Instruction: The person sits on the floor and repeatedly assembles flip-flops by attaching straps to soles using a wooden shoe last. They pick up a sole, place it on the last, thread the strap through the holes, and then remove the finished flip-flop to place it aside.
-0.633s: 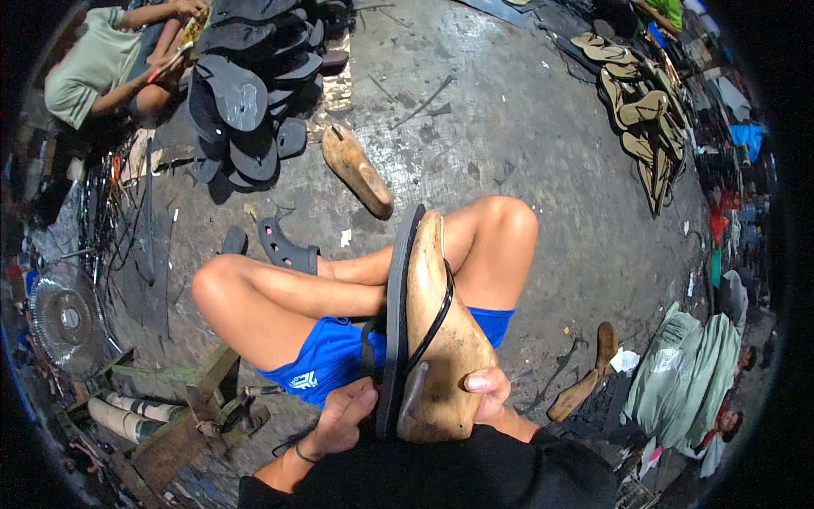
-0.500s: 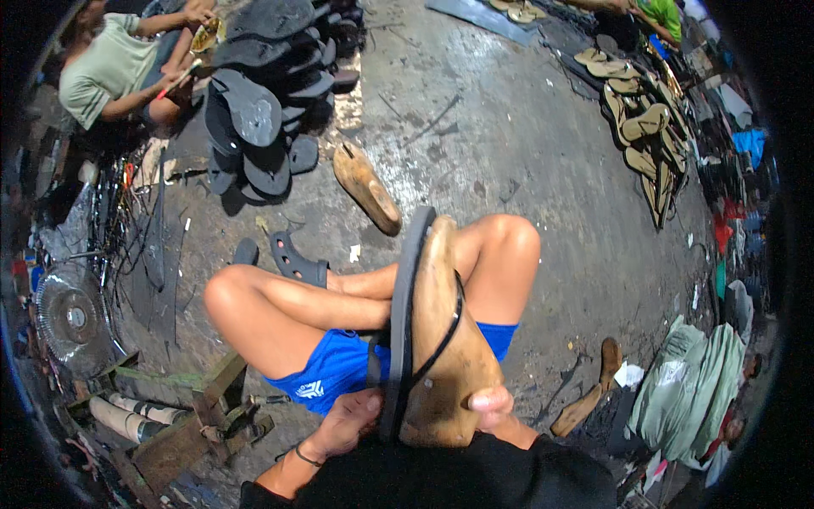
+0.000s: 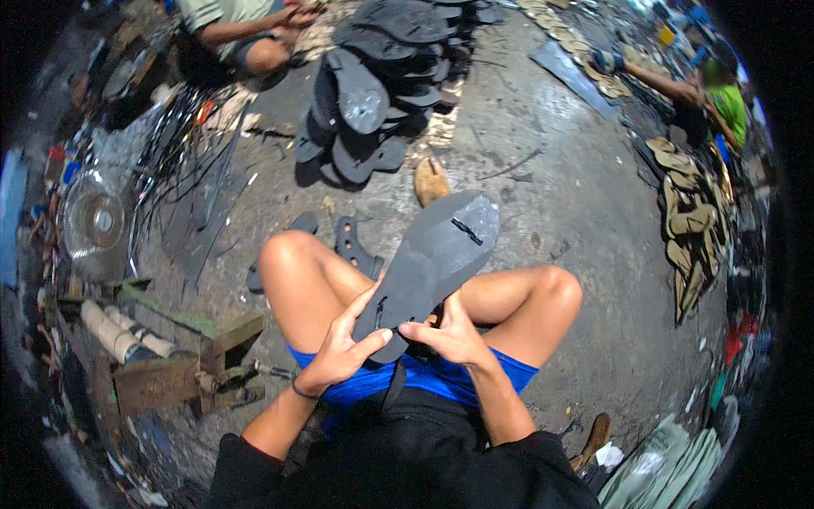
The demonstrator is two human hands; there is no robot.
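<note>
A dark grey sandal (image 3: 428,254) is held over my lap, its underside turned up and its toe pointing away to the right. Short black strap ends show in slots near its toe and heel. My left hand (image 3: 343,349) grips the heel's left edge, thumb lying on the sole. From the other side my right hand (image 3: 454,333) holds it, thumb pressed near the heel and fingers underneath. A black strap (image 3: 394,386) hangs below the heel. Whatever is under the sole, including the wooden last seen earlier, is hidden.
Just beyond the sandal's toe another wooden last (image 3: 430,181) lies on the floor. Dark soles (image 3: 360,93) are piled ahead, tan sandals (image 3: 691,220) at the right. A wooden bench (image 3: 165,382) and a fan (image 3: 102,222) stand left. Two other people sit farther off.
The sandal has turned from edge-on to sole-up and tipped away from me. My right hand has shifted from the wooden last to the sandal's heel. The view has swung left.
</note>
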